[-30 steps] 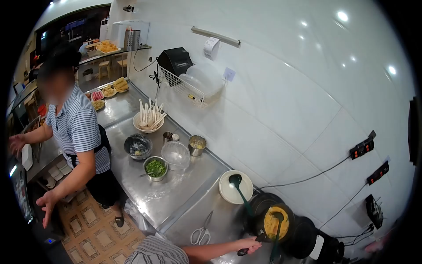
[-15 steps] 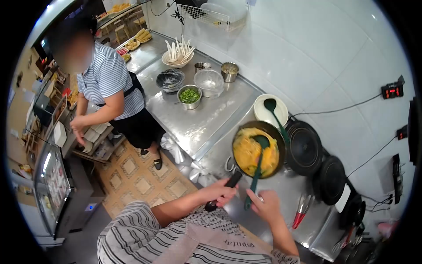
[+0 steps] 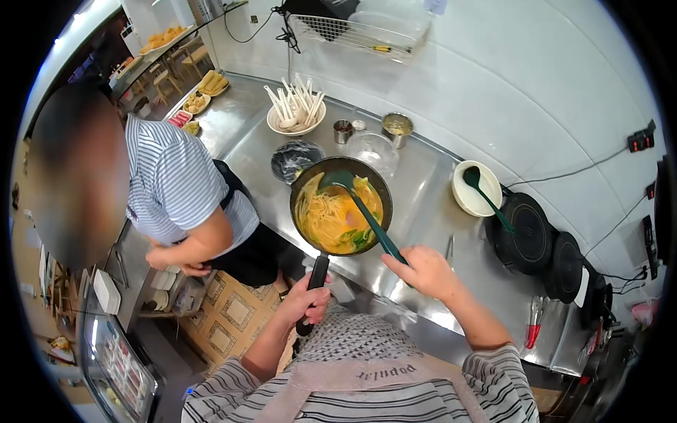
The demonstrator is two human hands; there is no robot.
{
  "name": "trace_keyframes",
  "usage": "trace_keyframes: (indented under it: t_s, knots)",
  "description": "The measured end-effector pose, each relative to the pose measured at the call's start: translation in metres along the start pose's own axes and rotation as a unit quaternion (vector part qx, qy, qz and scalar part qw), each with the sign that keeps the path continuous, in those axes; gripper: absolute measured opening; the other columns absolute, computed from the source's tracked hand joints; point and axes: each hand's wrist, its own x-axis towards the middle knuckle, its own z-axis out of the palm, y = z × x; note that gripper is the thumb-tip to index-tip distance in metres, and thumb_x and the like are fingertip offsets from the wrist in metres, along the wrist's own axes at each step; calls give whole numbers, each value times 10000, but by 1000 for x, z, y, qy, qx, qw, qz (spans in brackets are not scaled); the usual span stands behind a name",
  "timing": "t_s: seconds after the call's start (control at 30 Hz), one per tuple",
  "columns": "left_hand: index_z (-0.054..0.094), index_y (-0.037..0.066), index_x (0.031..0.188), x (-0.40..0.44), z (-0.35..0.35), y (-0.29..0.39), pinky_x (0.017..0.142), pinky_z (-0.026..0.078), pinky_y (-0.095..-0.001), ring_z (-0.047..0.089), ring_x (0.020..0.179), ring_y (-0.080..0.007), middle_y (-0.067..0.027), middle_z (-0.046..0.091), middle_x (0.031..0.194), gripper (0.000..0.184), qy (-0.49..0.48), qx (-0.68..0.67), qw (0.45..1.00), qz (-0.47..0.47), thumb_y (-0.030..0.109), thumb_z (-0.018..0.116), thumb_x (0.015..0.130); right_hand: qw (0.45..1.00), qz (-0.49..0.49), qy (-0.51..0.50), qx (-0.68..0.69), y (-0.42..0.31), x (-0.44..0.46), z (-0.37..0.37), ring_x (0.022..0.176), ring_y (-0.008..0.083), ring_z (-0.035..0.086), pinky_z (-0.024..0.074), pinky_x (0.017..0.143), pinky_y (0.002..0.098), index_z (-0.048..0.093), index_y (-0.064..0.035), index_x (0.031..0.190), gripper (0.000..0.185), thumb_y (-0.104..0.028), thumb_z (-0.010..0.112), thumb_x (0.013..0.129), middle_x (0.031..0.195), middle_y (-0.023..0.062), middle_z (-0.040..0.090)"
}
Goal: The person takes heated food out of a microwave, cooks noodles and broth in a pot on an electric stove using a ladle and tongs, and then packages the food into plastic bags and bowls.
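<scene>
My left hand (image 3: 303,299) is closed round the black handle of a dark frying pan (image 3: 375,176). The pan is level over the steel counter and holds noodles (image 3: 326,215) in yellow-orange broth, with some green leaves at its near right side. In my right hand (image 3: 427,271) is the handle of a dark green cooking spoon (image 3: 370,224). Its head dips into the far part of the broth. A bowl with dark residue under clear film (image 3: 288,161) sits just beyond the pan, beside a clear plastic bowl (image 3: 377,149).
A co-worker in a striped shirt (image 3: 176,173) stands close on the left. Behind the pan is a bowl of white spoons (image 3: 296,127) with small metal cups. To the right are a white bowl (image 3: 465,201) with another green spoon, black round pans (image 3: 525,233) and red-handled tongs (image 3: 534,328).
The frying pan has moved left along the counter, away from the white bowl, held in my left hand. My right hand and the cooking spoon have gone with it. The co-worker appears nearer.
</scene>
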Motion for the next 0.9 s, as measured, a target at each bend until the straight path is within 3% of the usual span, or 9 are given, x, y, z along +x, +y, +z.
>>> trace_keyframes:
  t_s: [0.2,0.5,0.63,0.8,0.9]
  knots:
    - [378,84,1045,-3,-71,79,340,317,-246,335,371,-72,2,351,576,223,22,16,1000,-1,65,502,862,1000,-8,-2,-23,32,92,61,708,186,513,432,582,312,571,-124,1106,411,-54,579,700,846,37,517]
    - [384,72,1026,21,-122,115,338,319,-233,343,381,-62,6,351,586,197,83,-3,994,75,66,498,864,954,197,169,150,-2,149,150,617,248,518,429,535,340,628,-92,886,232,-27,670,667,730,73,514]
    - [364,58,991,27,-131,125,357,343,-248,364,394,-75,-9,368,600,185,109,10,990,94,68,495,861,939,229,179,183,-14,168,172,639,264,541,437,550,344,627,-84,844,184,-11,670,680,754,89,527]
    - [370,60,994,40,-135,129,354,337,-241,361,394,-72,-6,378,610,201,157,24,979,124,76,513,854,929,256,148,223,-23,183,195,691,266,547,449,604,357,603,-99,889,159,-128,673,749,789,73,505]
    - [355,51,1010,50,-139,132,359,345,-254,373,395,-83,-11,381,607,227,177,26,975,130,74,508,845,927,260,149,227,-26,194,205,694,269,547,449,605,358,587,-99,890,169,-130,673,748,792,78,500]
